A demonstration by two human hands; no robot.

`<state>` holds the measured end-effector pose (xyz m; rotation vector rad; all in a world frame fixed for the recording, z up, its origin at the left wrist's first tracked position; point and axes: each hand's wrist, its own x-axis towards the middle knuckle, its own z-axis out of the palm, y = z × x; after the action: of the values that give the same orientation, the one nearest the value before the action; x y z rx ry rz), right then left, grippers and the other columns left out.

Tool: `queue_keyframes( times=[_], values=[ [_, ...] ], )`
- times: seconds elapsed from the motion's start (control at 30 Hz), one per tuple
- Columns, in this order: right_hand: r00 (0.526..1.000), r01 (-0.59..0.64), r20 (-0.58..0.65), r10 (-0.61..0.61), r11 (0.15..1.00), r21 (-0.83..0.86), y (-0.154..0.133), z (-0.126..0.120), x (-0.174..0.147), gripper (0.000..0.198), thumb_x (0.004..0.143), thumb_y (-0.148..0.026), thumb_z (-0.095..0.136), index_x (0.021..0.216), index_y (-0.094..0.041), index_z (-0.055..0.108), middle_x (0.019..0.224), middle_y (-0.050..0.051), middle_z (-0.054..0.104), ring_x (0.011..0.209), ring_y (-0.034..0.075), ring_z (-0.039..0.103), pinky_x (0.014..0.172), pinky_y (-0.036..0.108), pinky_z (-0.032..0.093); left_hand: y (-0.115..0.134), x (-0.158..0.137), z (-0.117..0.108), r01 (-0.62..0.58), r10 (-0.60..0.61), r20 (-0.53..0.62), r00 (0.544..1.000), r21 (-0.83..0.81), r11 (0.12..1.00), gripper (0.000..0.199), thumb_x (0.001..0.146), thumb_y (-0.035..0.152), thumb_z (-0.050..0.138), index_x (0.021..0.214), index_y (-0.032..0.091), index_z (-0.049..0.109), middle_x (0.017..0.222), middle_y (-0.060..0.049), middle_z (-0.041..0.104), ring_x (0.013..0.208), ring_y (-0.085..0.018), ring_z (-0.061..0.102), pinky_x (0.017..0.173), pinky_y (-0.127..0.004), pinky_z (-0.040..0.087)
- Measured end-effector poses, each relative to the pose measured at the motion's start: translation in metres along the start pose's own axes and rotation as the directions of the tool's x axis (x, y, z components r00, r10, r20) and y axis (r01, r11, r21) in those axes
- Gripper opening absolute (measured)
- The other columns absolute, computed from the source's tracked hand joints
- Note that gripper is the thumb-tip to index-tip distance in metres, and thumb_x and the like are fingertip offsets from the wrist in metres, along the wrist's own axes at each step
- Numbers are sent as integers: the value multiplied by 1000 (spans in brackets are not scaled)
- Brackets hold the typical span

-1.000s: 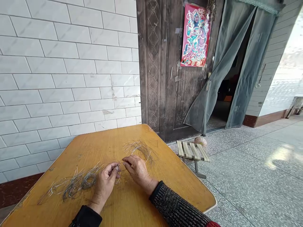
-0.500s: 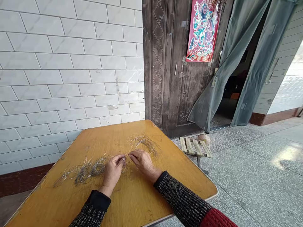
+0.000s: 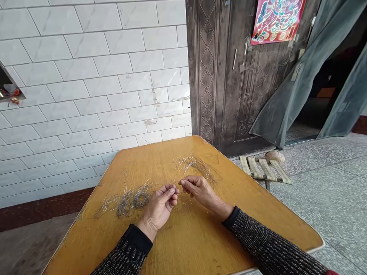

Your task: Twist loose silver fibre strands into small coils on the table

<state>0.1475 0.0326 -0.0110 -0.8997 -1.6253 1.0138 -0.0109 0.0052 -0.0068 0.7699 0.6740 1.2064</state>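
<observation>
Above the middle of the wooden table (image 3: 183, 236), my left hand (image 3: 162, 204) and my right hand (image 3: 199, 191) are close together, thumbs and fingers pinched. Between their fingertips runs a thin wire (image 3: 177, 182), which both hands grip; its ends are too fine to follow. Left of my left hand lie tangled coils of grey wire (image 3: 141, 196) on the tabletop. Beyond my right hand a loose bunch of thin wires (image 3: 197, 163) is spread out.
A white tiled wall (image 3: 120, 95) stands behind the table, and a dark carved door (image 3: 218, 95) is at its far right. A folding stool with striped webbing (image 3: 263, 169) stands on the speckled floor to the right, with a round object (image 3: 274, 156) behind it.
The view has turned left and down, so the table sits further right. My hands stay close together on the wire, with the left palm turned more upward and its fingers curled.
</observation>
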Motion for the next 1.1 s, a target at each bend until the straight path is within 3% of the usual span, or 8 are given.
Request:
queue_keyframes(
  times=[0.13,0.27,0.53,0.73,0.93,1.1],
  values=[
    [994,-91,82,69,947,307,-7,0,-5,34,74,-49,58,79,-15,65,63,-1,54,51,6,45,43,16,37,0,-3,1,-12,7,-40,999,-127,992,11,65,5,71,72,9,64,69,-4,65,55,-5,59,51,-12,50],
    [981,-168,161,104,870,464,-12,0,-10,27,71,-40,67,85,-17,66,72,0,58,56,6,49,45,15,41,2,-6,5,-17,-4,-95,995,-220,975,8,72,1,62,71,9,63,70,-4,66,55,-6,61,52,-12,52],
    [965,-200,250,78,836,512,-15,2,-12,23,66,-31,73,85,-19,67,77,0,63,61,6,55,48,14,43,2,-11,13,-18,-21,-134,991,-283,959,16,78,-1,53,70,9,62,68,-4,66,55,-6,63,51,-12,53],
    [973,-172,220,67,848,501,-12,4,-12,25,72,-39,67,80,-15,66,67,0,63,56,6,55,48,15,44,0,-12,13,28,-54,-85,995,-284,958,10,74,1,60,71,10,63,69,-3,66,56,-7,63,52,-12,53],
    [980,-180,178,92,795,579,-9,6,-11,27,70,-40,68,71,-14,63,61,-1,60,50,5,52,44,14,42,-4,-12,9,45,-51,-19,999,-237,971,6,70,10,68,74,12,63,74,-2,66,62,-7,64,56,-14,54],
    [975,-199,200,92,760,619,-11,7,-12,25,68,-38,71,71,-13,63,60,-1,60,50,4,52,44,14,42,-6,-11,10,20,-38,-60,997,-276,961,7,68,6,68,72,11,65,73,-2,67,59,-6,62,56,-11,53]
  ],
)
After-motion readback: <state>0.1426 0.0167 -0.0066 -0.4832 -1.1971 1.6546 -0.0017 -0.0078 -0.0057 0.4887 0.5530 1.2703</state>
